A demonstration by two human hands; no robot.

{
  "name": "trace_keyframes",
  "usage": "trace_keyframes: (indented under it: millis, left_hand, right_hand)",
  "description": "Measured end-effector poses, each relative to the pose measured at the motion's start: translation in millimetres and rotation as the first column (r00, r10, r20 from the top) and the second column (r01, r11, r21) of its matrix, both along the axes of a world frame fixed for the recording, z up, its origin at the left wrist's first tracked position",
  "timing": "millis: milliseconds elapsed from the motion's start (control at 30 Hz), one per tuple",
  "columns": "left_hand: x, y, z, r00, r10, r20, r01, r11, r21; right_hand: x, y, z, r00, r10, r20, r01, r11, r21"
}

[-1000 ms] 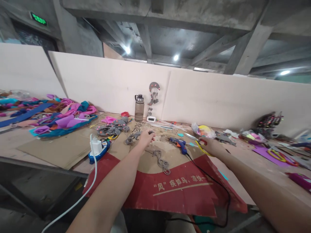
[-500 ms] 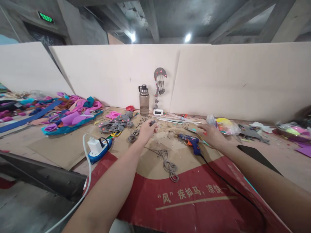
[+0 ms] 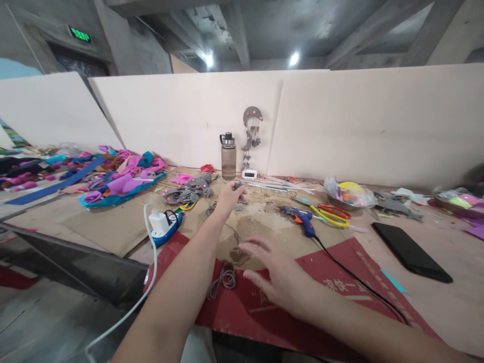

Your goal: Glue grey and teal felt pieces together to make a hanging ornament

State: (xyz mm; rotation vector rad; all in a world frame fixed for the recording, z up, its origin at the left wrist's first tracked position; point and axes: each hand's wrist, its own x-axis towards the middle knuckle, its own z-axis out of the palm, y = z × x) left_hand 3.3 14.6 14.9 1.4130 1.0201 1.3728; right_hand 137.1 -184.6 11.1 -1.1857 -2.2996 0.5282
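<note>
Two bare hands are working over the red-and-brown cardboard sheet [image 3: 264, 222]: the left hand [image 3: 228, 195] is pinching a small grey felt piece [image 3: 238, 185] far out, while the right hand [image 3: 278, 275], fingers spread and empty, is hovering just beside the grey cord coil [image 3: 225, 276]; a flat, gentle press should be keeping it from tangling.

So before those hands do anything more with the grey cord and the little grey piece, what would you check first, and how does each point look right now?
1. Left hand has the small grey piece pinched: ok, fingers closed on it.
2. Right hand free: ok, open, fingers spread, holding nothing.
3. Grey cord within reach: ok, it lies coiled on the red cardboard beside the right hand.
4. Cord free of tangles: cannot tell.
5. Glue gun away from the hands: ok, it lies apart, next to the scissors.
6. Glue gun hot: cannot tell.
</note>
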Motion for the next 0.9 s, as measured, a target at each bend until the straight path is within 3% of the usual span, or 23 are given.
trace_keyframes:
  millis: [100, 200, 300, 400, 500, 567, 600, 667, 767, 833, 900]
  left_hand:
    - [3, -2, -0.9, 1.0, -0.012, -0.028, 0.013, 1.0, 0.013]
    - [-2, -1, 0.9, 0.999, -0.038, -0.016, 0.038, 0.999, 0.032]
    - [-16, 0, 8.8, 0.987, 0.003, 0.161, -0.009, 0.999, 0.031]
    - [-32, -1, 19.6, 0.883, 0.184, 0.431, -0.225, 0.973, 0.045]
    - [-38, -6, 27.2, 0.74, 0.343, 0.578, -0.481, 0.871, 0.099]
    - [-36, -10, 29.4, 0.706, 0.358, 0.611, -0.537, 0.833, 0.133]
    - [-35, -12, 29.7, 0.701, 0.355, 0.619, -0.545, 0.826, 0.143]
    - [-32, -14, 29.7, 0.696, 0.338, 0.633, -0.534, 0.834, 0.143]
    - [-29, -15, 29.7, 0.7, 0.299, 0.649, -0.475, 0.873, 0.11]
    - [-28, -14, 30.1, 0.701, 0.279, 0.656, -0.437, 0.895, 0.086]
    - [-27, -13, 30.4, 0.703, 0.26, 0.662, -0.41, 0.909, 0.077]
  right_hand:
    - [0, 9, -4.7, 0.998, -0.059, 0.024, 0.059, 0.998, 0.009]
    - [-11, 15, -13.4, 0.993, 0.061, 0.1, -0.06, 0.998, -0.022]
    - [-25, 31, -15.1, 0.982, 0.101, 0.158, -0.098, 0.995, -0.03]
    - [-39, 64, -0.2, 0.995, -0.063, 0.077, 0.066, 0.997, -0.041]
    - [-53, 103, 24.4, 0.949, -0.225, -0.22, 0.191, 0.968, -0.164]
    - [-54, 124, 36.0, 0.91, -0.217, -0.353, 0.109, 0.947, -0.301]
    - [-50, 132, 37.8, 0.912, -0.179, -0.37, 0.072, 0.956, -0.284]
    - [-31, 136, 31.6, 0.943, -0.189, -0.274, 0.158, 0.979, -0.132]
    - [12, 118, 2.5, 0.976, -0.216, -0.017, 0.217, 0.969, 0.121]
    - [35, 88, -16.9, 0.949, -0.231, 0.213, 0.217, 0.972, 0.09]
    - [42, 48, -24.3, 0.924, -0.168, 0.344, 0.177, 0.984, 0.004]
